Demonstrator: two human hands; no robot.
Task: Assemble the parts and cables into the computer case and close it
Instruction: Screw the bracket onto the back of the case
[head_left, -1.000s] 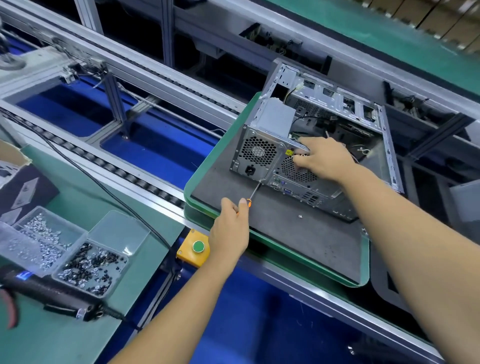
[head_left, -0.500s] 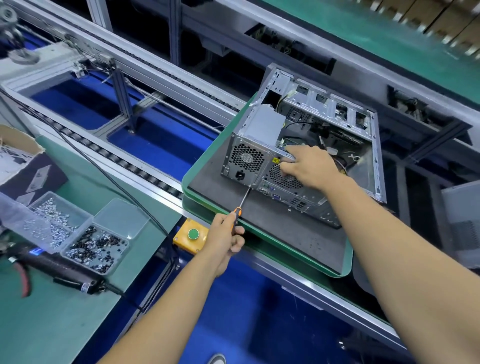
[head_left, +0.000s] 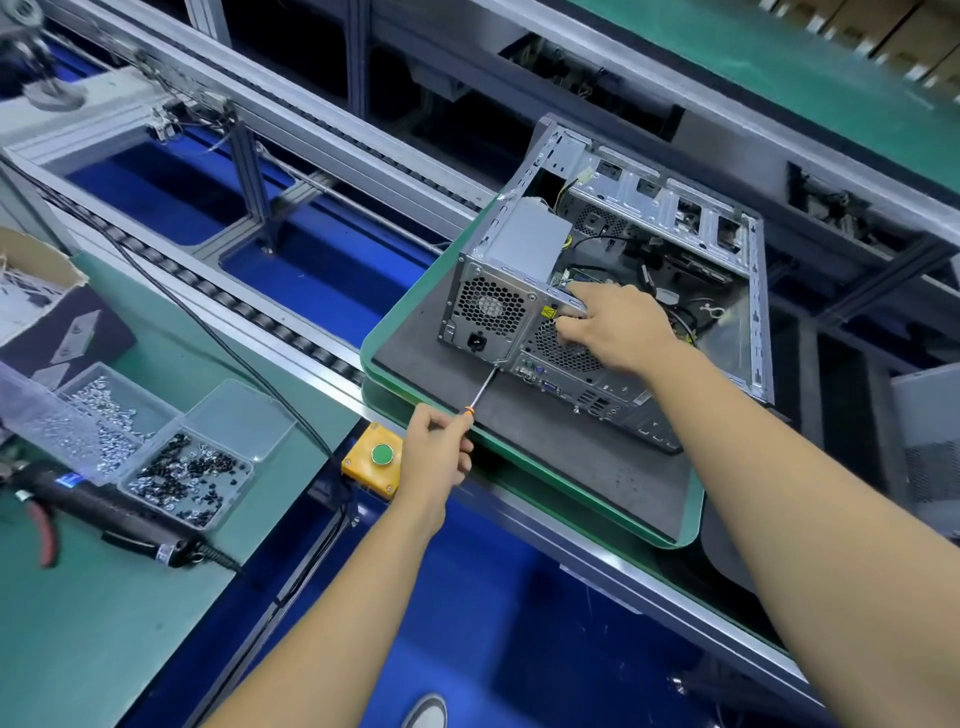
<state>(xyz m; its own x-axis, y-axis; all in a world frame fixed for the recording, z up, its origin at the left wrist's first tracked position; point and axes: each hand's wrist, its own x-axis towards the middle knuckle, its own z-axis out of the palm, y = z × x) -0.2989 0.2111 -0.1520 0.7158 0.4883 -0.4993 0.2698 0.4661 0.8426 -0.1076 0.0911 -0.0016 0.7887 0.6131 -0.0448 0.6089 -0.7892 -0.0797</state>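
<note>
1. Now one open computer case (head_left: 613, 291) lies on one green-rimmed pallet (head_left: 691, 519), right of centre on the conveyor (head_left: 291, 332).
2. My left hand (head_left: 436, 452) grasps one screwdriver (head_left: 480, 389), tip at the case's near rear corner; my right hand (head_left: 613, 327) presses curled fingers on the rear frame.
3. Since a second ago the screwdriver has swung from steep to slanted, my hand drawing nearer.
4. Left, one green bench (head_left: 104, 597) holds one divided screw tray (head_left: 156, 447), one electric screwdriver (head_left: 114, 514).
</note>
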